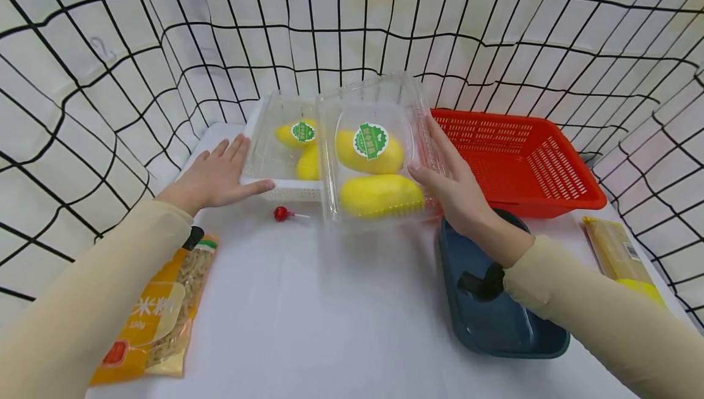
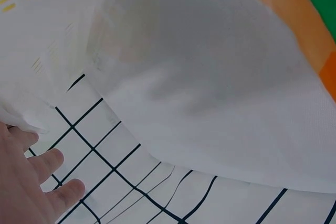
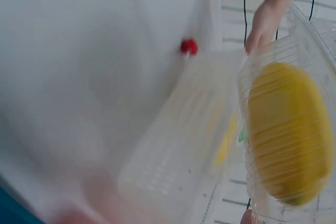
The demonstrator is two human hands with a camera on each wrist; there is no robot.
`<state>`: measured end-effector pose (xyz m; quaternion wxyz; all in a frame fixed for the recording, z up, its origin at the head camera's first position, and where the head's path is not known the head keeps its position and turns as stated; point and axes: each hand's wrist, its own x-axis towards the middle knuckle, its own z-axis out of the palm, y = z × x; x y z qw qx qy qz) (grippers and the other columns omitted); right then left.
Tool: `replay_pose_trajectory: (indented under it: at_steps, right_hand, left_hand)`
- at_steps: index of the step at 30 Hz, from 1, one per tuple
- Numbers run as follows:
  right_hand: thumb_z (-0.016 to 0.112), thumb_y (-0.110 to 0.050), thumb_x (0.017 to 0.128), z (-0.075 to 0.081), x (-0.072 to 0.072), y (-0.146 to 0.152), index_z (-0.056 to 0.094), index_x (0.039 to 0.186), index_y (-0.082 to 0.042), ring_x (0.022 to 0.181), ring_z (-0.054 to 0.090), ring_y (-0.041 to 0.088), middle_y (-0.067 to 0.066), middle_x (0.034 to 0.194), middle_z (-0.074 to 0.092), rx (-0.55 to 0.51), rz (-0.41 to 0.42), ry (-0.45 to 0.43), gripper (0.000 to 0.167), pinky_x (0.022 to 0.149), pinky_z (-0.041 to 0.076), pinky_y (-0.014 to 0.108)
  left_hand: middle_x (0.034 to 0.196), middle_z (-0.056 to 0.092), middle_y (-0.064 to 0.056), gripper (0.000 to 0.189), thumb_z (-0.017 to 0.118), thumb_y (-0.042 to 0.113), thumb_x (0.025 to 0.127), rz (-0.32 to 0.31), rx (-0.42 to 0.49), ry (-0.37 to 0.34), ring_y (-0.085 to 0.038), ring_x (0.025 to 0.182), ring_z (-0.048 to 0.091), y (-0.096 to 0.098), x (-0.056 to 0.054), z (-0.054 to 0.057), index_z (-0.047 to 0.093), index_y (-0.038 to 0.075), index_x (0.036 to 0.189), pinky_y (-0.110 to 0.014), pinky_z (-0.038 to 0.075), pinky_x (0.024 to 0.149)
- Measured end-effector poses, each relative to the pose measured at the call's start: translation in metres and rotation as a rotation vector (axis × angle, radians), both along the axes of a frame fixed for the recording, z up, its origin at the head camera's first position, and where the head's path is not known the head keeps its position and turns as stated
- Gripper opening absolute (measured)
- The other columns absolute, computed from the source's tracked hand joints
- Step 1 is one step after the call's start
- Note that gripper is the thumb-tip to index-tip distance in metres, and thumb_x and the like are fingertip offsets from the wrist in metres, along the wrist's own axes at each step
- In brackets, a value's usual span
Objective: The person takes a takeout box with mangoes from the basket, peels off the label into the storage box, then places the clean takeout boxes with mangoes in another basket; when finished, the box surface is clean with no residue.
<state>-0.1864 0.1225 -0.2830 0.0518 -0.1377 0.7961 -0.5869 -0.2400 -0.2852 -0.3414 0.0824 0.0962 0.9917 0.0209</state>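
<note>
My right hand [image 1: 453, 188] grips a clear plastic box [image 1: 328, 194] by its right side. Inside it lie two yellow mangoes [image 1: 382, 196], and a green-and-white label [image 1: 371, 141] shows on the lid. This box is lifted and tilted, overlapping a white basket [image 1: 283, 193] in the head view. In that basket sits a second clear box [image 1: 263, 148] with yellow mangoes [image 1: 286, 135], partly hidden by the held one. My left hand [image 1: 214, 173] lies palm down at the basket's left side, fingers straight and spread, thumb along the front rim.
A red lollipop [image 1: 281, 213] lies before the basket. A red plastic basket [image 1: 541, 203] and a dark blue tray [image 1: 467, 325] are on the right, a yellow packet [image 1: 618, 249] beyond. An orange noodle bag [image 1: 165, 319] lies left. Black netting [image 1: 339, 38] surrounds the table.
</note>
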Motion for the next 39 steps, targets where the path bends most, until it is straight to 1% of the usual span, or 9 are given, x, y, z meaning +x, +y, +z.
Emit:
replay_pose_trajectory:
  at_steps: [5, 8, 10, 13, 18, 23, 26, 33, 39]
  right_hand:
    - [0.055, -0.011, 0.098, -0.018, 0.035, 0.001, 0.013, 0.165, -0.037, 0.142, 0.036, 0.034, 0.001, 0.166, 0.022, -0.192, 0.098, -0.047, 0.083, 0.093, 0.058, 0.031]
    - [0.055, -0.009, 0.097, -0.03, 0.057, 0.0, 0.014, 0.165, -0.034, 0.137, 0.038, 0.037, 0.005, 0.167, 0.019, -0.219, 0.121, -0.06, 0.084, 0.09, 0.059, 0.029]
    - [0.056, -0.012, 0.097, -0.038, 0.072, -0.001, 0.013, 0.165, -0.034, 0.137, 0.037, 0.037, 0.004, 0.169, 0.015, -0.199, 0.111, -0.082, 0.083, 0.091, 0.059, 0.032]
    - [0.058, -0.016, 0.097, -0.048, 0.093, -0.002, 0.014, 0.165, -0.035, 0.146, 0.027, 0.039, 0.003, 0.172, 0.009, -0.146, 0.066, -0.118, 0.083, 0.1, 0.054, 0.044]
    - [0.061, -0.023, 0.097, -0.065, 0.116, -0.006, 0.013, 0.165, -0.034, 0.156, 0.007, 0.038, 0.003, 0.174, 0.003, -0.116, 0.004, -0.228, 0.084, 0.116, 0.031, 0.062]
    - [0.06, -0.025, 0.099, -0.086, 0.13, -0.013, 0.011, 0.165, -0.033, 0.157, -0.001, 0.036, 0.002, 0.174, -0.002, -0.142, -0.053, -0.361, 0.083, 0.12, 0.003, 0.073]
    - [0.06, -0.026, 0.1, -0.097, 0.134, -0.015, 0.009, 0.165, -0.036, 0.157, -0.002, 0.037, 0.004, 0.174, -0.004, -0.156, -0.07, -0.4, 0.084, 0.12, 0.003, 0.073]
    - [0.06, -0.023, 0.101, -0.115, 0.137, -0.017, 0.009, 0.165, -0.036, 0.158, -0.004, 0.036, 0.006, 0.174, -0.005, -0.221, -0.07, -0.394, 0.084, 0.121, -0.001, 0.071]
    - [0.061, -0.022, 0.1, -0.12, 0.136, -0.017, 0.01, 0.165, -0.033, 0.159, -0.006, 0.036, 0.007, 0.174, -0.005, -0.219, -0.08, -0.371, 0.084, 0.123, 0.005, 0.07]
  left_hand:
    - [0.168, 0.003, -0.031, 0.117, 0.038, 0.08, 0.093, -0.003, 0.0, 0.0, -0.058, 0.151, 0.012, 0.0, 0.0, 0.0, 0.001, -0.01, 0.16, -0.078, 0.019, 0.116]
    - [0.168, 0.004, -0.031, 0.117, 0.039, 0.079, 0.093, -0.005, 0.003, 0.001, -0.058, 0.151, 0.012, 0.0, 0.0, 0.0, 0.002, -0.01, 0.16, -0.078, 0.019, 0.116]
    - [0.168, 0.003, -0.031, 0.117, 0.039, 0.079, 0.093, -0.006, 0.005, -0.002, -0.059, 0.151, 0.012, 0.0, 0.0, 0.0, 0.002, -0.01, 0.16, -0.078, 0.018, 0.116]
    - [0.168, 0.003, -0.031, 0.117, 0.039, 0.079, 0.093, -0.005, 0.006, -0.008, -0.059, 0.151, 0.011, 0.001, -0.001, 0.001, 0.001, -0.009, 0.16, -0.078, 0.017, 0.116]
    - [0.168, 0.002, -0.031, 0.118, 0.038, 0.08, 0.093, -0.001, -0.002, -0.01, -0.058, 0.151, 0.011, 0.002, -0.001, 0.001, 0.001, -0.009, 0.16, -0.077, 0.018, 0.116]
    - [0.168, 0.001, -0.031, 0.118, 0.038, 0.08, 0.093, 0.005, -0.004, -0.018, -0.059, 0.151, 0.01, 0.002, -0.001, 0.001, 0.0, -0.009, 0.16, -0.077, 0.017, 0.116]
    - [0.169, 0.001, -0.03, 0.118, 0.038, 0.08, 0.093, 0.01, -0.001, -0.023, -0.058, 0.152, 0.01, 0.002, -0.001, 0.001, -0.001, -0.009, 0.16, -0.077, 0.017, 0.117]
    - [0.169, -0.001, -0.029, 0.118, 0.037, 0.081, 0.093, 0.02, 0.009, -0.037, -0.057, 0.152, 0.008, 0.004, 0.001, 0.003, -0.002, -0.008, 0.16, -0.076, 0.016, 0.118]
    - [0.169, -0.002, -0.03, 0.118, 0.036, 0.081, 0.093, 0.013, -0.001, -0.035, -0.057, 0.152, 0.007, 0.003, 0.0, 0.004, -0.003, -0.009, 0.16, -0.076, 0.016, 0.118]
